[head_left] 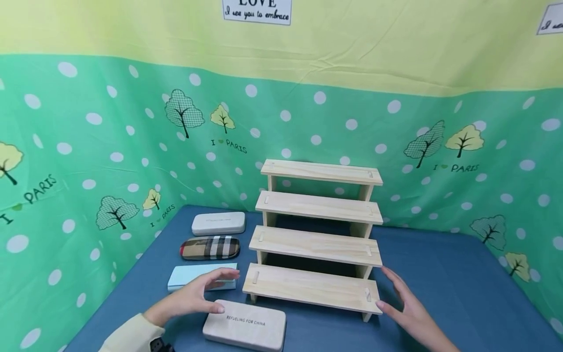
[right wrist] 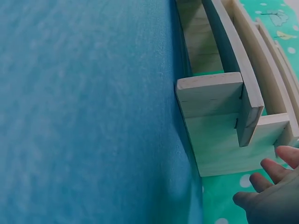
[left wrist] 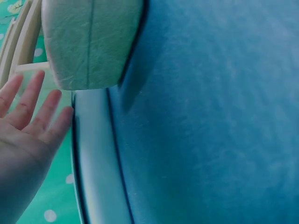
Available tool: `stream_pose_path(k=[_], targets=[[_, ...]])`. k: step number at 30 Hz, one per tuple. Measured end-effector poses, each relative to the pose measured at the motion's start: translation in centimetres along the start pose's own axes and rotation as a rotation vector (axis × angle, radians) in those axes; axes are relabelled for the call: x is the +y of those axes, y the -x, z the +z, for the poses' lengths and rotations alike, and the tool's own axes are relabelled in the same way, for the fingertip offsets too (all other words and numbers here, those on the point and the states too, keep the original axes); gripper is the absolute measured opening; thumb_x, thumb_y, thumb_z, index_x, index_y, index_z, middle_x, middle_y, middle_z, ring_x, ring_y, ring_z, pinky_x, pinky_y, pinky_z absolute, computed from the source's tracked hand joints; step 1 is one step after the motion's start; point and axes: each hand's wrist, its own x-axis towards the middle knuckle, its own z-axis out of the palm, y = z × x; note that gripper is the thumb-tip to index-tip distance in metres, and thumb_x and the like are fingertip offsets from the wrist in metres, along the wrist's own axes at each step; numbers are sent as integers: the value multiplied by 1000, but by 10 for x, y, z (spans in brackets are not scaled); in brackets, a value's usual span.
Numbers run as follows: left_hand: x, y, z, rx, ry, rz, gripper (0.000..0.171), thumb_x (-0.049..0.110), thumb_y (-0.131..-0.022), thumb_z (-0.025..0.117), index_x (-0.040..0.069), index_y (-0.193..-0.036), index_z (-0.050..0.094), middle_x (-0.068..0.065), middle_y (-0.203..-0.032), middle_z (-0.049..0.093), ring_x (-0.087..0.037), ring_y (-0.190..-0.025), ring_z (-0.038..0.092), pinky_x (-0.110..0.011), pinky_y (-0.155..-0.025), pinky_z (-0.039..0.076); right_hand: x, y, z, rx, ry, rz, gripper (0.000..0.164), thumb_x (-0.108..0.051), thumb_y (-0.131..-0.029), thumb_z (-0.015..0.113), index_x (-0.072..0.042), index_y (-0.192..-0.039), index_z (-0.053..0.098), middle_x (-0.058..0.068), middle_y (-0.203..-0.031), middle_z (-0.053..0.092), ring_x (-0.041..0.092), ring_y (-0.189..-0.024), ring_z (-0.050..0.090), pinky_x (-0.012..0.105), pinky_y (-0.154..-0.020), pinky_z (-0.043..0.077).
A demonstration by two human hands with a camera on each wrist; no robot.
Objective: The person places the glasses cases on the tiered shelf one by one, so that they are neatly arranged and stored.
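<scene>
A pale wooden tiered rack (head_left: 312,286) with stepped shelves stands on the blue table. Beside the right end of its lower shelves is my right hand (head_left: 406,305), fingers spread and holding nothing. My left hand (head_left: 195,293) hovers with spread fingers over the light blue case (head_left: 180,277), its thumb over the corner of a grey glasses case (head_left: 246,325) lettered "REFUELING FOR CHINA". In the left wrist view, the left hand (left wrist: 28,126) shows straight fingers near that case's end (left wrist: 93,46). The right wrist view has the right hand (right wrist: 275,191) by the rack's side panel (right wrist: 215,135).
Behind the light blue case lie a plaid glasses case (head_left: 210,248) and, farther back, a white-grey case (head_left: 218,223). A green and yellow printed curtain (head_left: 352,122) hangs behind the blue table (head_left: 444,278), close to the back of the rack.
</scene>
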Motion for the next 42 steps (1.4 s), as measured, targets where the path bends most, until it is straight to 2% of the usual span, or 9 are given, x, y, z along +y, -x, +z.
stream_pose_path(k=[4, 10, 17, 26, 32, 39, 42], targets=[[-2, 1, 3, -45, 44, -40, 60, 14, -87, 66, 0, -139, 40, -19, -138, 46, -22, -125, 46, -32, -99, 39, 1, -3, 3, -12, 26, 50, 81, -30, -89, 64, -1, -148, 18, 28, -151, 12, 52, -135, 11, 68, -101, 16], [-6, -2, 6, -124, 119, -81, 60, 19, -85, 68, 7, -139, 42, -13, -136, 48, -27, -125, 45, -28, -100, 37, 2, -4, 6, 10, 60, 30, 84, -32, -87, 67, 0, -148, 18, 29, -150, 14, 53, -134, 13, 68, -99, 19], [-13, -1, 7, -145, 228, -92, 60, 14, -83, 70, 0, -134, 43, -22, -134, 47, -28, -122, 46, -21, -97, 36, 2, -9, 8, 33, 47, 27, 84, -30, -85, 70, 4, -146, 22, 29, -149, 19, 50, -135, 16, 64, -103, 20], [-13, -1, 7, -241, 284, -125, 58, 10, -80, 73, -2, -131, 47, -13, -126, 54, -18, -109, 51, -22, -94, 37, 5, -13, 9, 15, 13, -14, 77, -24, -81, 74, 6, -140, 35, 29, -144, 32, 49, -134, 24, 59, -103, 24], [-19, 1, 6, -289, 280, -128, 68, 8, -77, 76, 1, -137, 43, -13, -131, 49, -17, -110, 49, -22, -93, 34, 8, -15, 11, -25, 5, 27, 78, -25, -79, 76, 5, -140, 37, 30, -142, 34, 47, -132, 31, 57, -102, 29], [-21, 4, 2, -336, 195, -169, 78, 13, -74, 79, 20, -142, 41, -6, -139, 43, -17, -118, 41, -21, -97, 27, 12, -16, 11, -38, -18, 57, 74, -27, -81, 74, 3, -139, 40, 28, -141, 38, 43, -128, 39, 56, -100, 33], [-21, 4, 1, -364, 149, -163, 82, 16, -74, 80, 24, -144, 38, -3, -143, 40, -15, -122, 38, -22, -99, 26, 13, -16, 11, -40, -23, 62, 73, -28, -81, 74, 3, -139, 41, 27, -141, 39, 41, -129, 39, 54, -101, 34]])
